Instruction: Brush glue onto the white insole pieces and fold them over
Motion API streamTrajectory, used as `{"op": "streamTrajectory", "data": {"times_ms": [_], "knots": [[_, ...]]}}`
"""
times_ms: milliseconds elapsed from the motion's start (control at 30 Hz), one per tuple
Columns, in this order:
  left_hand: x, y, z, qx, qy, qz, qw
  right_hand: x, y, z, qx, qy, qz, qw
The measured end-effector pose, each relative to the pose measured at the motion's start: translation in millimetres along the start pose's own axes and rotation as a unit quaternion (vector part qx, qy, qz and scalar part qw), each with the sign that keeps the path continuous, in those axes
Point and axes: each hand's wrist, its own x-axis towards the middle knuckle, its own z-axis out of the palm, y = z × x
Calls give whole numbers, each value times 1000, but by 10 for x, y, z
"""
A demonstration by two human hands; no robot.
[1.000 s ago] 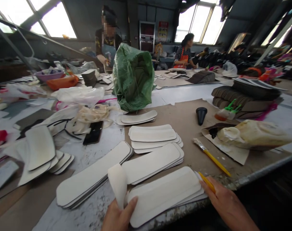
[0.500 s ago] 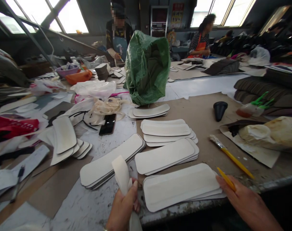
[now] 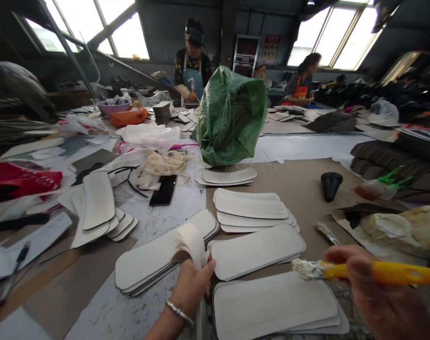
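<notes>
My left hand [image 3: 191,283], a bracelet on its wrist, pinches a cream fabric strip [image 3: 191,238] that curls over the end of a pile of white pads [image 3: 158,257]. In my right hand [image 3: 374,288] is a brush [image 3: 381,272] with a yellow handle, its whitish, caked bristles pointing left. Those bristles hang over the right part of the nearest white pad stack [image 3: 271,307]; contact cannot be made out. Two more stacks, the middle pads [image 3: 259,250] and the farther pads [image 3: 250,205], lie behind it. A second brush [image 3: 327,233] rests on the brown sheet, partly hidden by my right hand.
A green sack [image 3: 229,123] of dark pieces stands behind the pads. On the left are a phone [image 3: 163,190], more pads [image 3: 97,203] and a pen [image 3: 14,271]. A black cone [image 3: 331,185] and a whitish crusted container [image 3: 386,229] are right. Two people work across the table.
My right hand has risen and turned, so the brush's bristles now show and point left. The left hand has moved slightly up with the strip, which bends over more. The view has shifted.
</notes>
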Motion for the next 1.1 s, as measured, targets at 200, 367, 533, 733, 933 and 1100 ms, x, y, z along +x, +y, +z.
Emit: {"op": "streamTrajectory", "data": {"times_ms": [200,367,533,733,933,1100], "knots": [[-9,49,36,0,-45,4,999,-44,-296,733,334,-195,107,916],[38,22,49,-9,-55,-3,998,-28,-275,1068,262,-244,107,928],[28,30,50,-10,-60,-9,998,-20,-271,975,121,-166,66,976],[-25,87,44,9,-54,-15,998,81,-99,922,73,-143,-30,987],[-14,25,61,11,-46,-19,999,386,411,544,-127,33,-149,980],[-6,-16,69,21,-30,2,999,325,365,477,-159,60,-217,961]]}}
